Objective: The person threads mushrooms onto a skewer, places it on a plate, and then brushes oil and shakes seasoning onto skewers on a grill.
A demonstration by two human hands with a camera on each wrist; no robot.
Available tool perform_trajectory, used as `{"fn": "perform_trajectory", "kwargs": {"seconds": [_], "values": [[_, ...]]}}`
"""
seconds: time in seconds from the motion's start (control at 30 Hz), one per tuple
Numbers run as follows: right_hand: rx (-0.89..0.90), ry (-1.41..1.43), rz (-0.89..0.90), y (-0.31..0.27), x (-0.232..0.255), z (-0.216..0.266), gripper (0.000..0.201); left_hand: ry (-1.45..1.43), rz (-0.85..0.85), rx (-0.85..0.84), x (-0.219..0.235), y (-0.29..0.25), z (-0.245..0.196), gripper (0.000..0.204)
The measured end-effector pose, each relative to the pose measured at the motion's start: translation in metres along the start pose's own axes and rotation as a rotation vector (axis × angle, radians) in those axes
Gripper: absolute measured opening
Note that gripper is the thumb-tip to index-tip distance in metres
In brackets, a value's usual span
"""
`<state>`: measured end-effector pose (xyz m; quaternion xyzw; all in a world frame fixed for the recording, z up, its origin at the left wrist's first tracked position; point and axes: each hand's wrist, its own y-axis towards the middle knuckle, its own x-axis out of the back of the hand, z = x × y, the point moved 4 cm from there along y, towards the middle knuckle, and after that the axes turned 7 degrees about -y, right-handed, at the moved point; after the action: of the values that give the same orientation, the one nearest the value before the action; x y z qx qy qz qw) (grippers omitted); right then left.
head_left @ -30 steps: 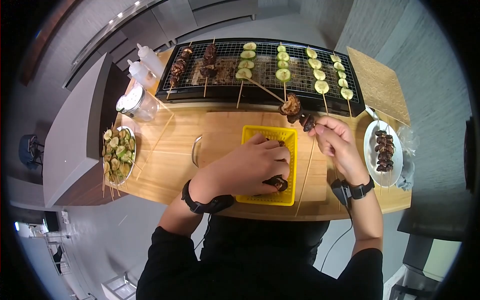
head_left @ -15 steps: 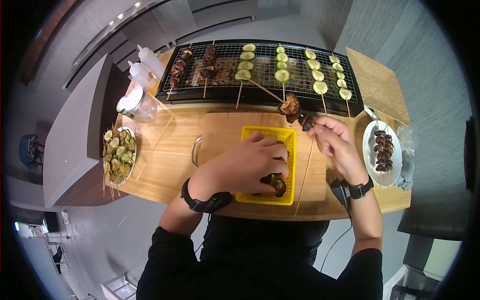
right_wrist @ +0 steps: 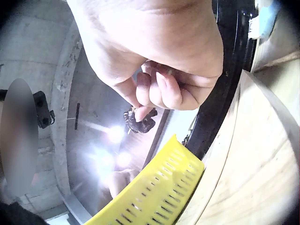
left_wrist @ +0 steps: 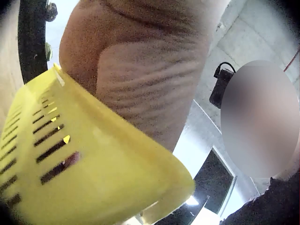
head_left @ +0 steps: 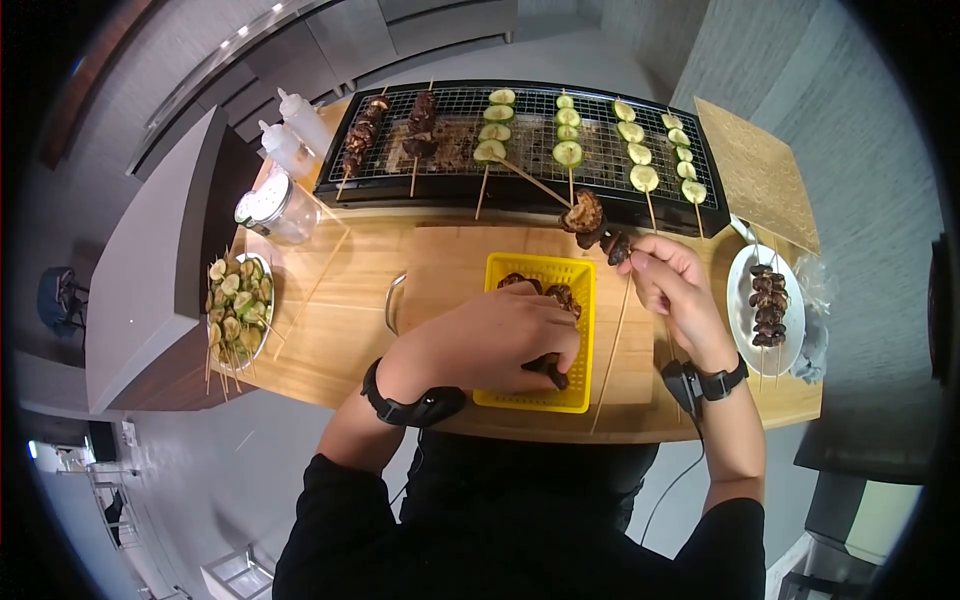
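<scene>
My left hand (head_left: 500, 335) reaches into a yellow plastic basket (head_left: 490, 272), thumb and forefinger closed about a dark brown mushroom (head_left: 560, 381). More browned mushrooms (head_left: 563, 298) lie under and beyond the fingers, partly hidden. In the left wrist view the basket wall (left_wrist: 108, 159) hides the fingertips. Right of the basket, my right hand (head_left: 672, 280) pinches a mushroom skewer (head_left: 583, 213) near its last piece. The bare part of its bamboo stick slants up left over the grill. From the right wrist view, dark mushroom (right_wrist: 140, 121) shows just beyond the pinching fingertips.
A black grill (head_left: 520, 195) across the back carries cucumber skewers (head_left: 568, 152) and mushroom skewers (head_left: 361, 135). White plates of skewers stand left (head_left: 268, 300) and right (head_left: 740, 320). Squeeze bottles (head_left: 286, 150) and a jar (head_left: 290, 210) sit back left. Loose sticks (head_left: 613, 350) lie on the board.
Inside the basket, my left thumb and fingers have drawn together around the front mushroom. The right hand holds the skewer almost where it was.
</scene>
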<state>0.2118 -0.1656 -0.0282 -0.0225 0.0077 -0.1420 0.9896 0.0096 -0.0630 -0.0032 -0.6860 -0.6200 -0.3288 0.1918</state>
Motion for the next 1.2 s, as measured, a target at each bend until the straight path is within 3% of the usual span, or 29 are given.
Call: {"fn": "perform_trajectory", "kwargs": {"seconds": [0.07,0.27,0.4,0.53,0.87,1.2], "values": [[0.005,0.002,-0.001,0.001,0.0,0.0,0.018,-0.093,-0.009,0.066,0.002,0.0,-0.001,0.02],[0.017,0.008,-0.006,0.0,0.0,0.002,0.018,-0.406,-0.527,0.145,0.03,-0.007,0.006,0.014],[0.028,0.008,-0.001,-0.001,0.001,0.001,0.018,-0.891,-0.9,0.093,0.045,-0.014,0.038,0.017],[0.043,-0.005,-0.012,-0.001,-0.002,0.004,0.018,-1.031,-1.08,0.067,0.053,-0.022,0.054,0.022],[-0.007,-0.057,0.032,-0.003,-0.005,0.004,0.018,-1.189,-1.245,-0.038,0.057,-0.031,0.068,0.024],[-0.023,-0.133,0.052,-0.001,-0.006,0.001,0.019,-1.194,-1.222,-0.018,0.058,-0.032,0.068,0.025]]}}
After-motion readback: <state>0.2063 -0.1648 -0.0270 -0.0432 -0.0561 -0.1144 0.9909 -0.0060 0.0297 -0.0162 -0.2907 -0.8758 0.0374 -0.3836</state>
